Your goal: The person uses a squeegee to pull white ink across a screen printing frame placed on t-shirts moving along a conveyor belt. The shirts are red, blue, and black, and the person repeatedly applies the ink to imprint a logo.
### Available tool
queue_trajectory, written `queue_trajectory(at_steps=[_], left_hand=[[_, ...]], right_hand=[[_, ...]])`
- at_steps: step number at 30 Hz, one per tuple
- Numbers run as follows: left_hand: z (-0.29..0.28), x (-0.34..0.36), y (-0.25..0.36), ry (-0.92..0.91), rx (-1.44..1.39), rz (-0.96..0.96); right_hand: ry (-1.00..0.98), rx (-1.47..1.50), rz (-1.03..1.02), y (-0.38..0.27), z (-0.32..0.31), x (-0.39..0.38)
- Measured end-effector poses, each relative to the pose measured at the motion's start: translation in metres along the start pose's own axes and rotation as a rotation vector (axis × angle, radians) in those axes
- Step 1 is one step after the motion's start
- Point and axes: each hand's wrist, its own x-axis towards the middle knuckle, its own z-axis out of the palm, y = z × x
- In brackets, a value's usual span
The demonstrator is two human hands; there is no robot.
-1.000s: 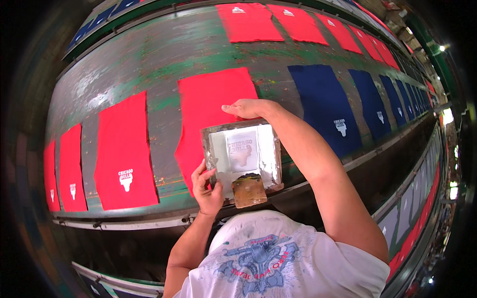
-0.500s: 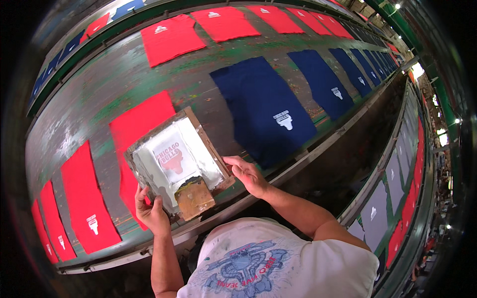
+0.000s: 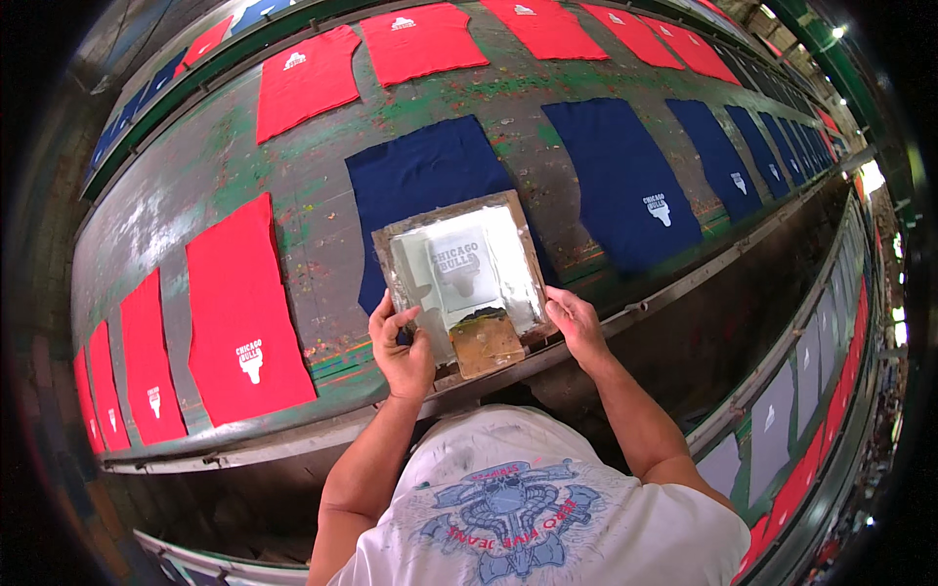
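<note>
A wooden-framed printing screen (image 3: 445, 212) is held between my two hands, over a navy cloth panel (image 3: 422, 164) that it partly covers. Its pale mesh carries a lettered emblem with a horned head. Inside its near end lies a brown squeegee (image 3: 487, 350) with a dark, paint-stained edge; neither hand touches it. My left hand (image 3: 405, 354) is closed on the left side of the frame, fingers curled. At the near right corner my right hand (image 3: 578, 327) grips the wood, thumb on top and other fingers mostly hidden. Whether the screen rests flat on the cloth I cannot tell.
A printed red panel (image 3: 246, 313) lies to the left, with several more beyond it. Printed navy panels (image 3: 625, 186) run off to the right, and red ones (image 3: 420, 44) line the far side. A metal rail (image 3: 674, 288) edges the long table (image 3: 313, 205).
The screen has gone from above a red panel to the navy panel on its right, carried by both hands. The uncovered red panel shows a white print. My right hand has closed round the frame.
</note>
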Motion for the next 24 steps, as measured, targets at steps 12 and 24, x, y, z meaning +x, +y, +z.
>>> queue_trajectory(at_steps=[12,24], left_hand=[[0.042,-0.022,-0.024,0.049,-0.095,-0.108],[0.044,-0.02,-0.033,0.041,-0.189,-0.203]], right_hand=[[-0.084,-0.122,-0.025,0.03,-0.048,0.017],[0.045,-0.64,-0.544,-0.012,-0.041,0.004]])
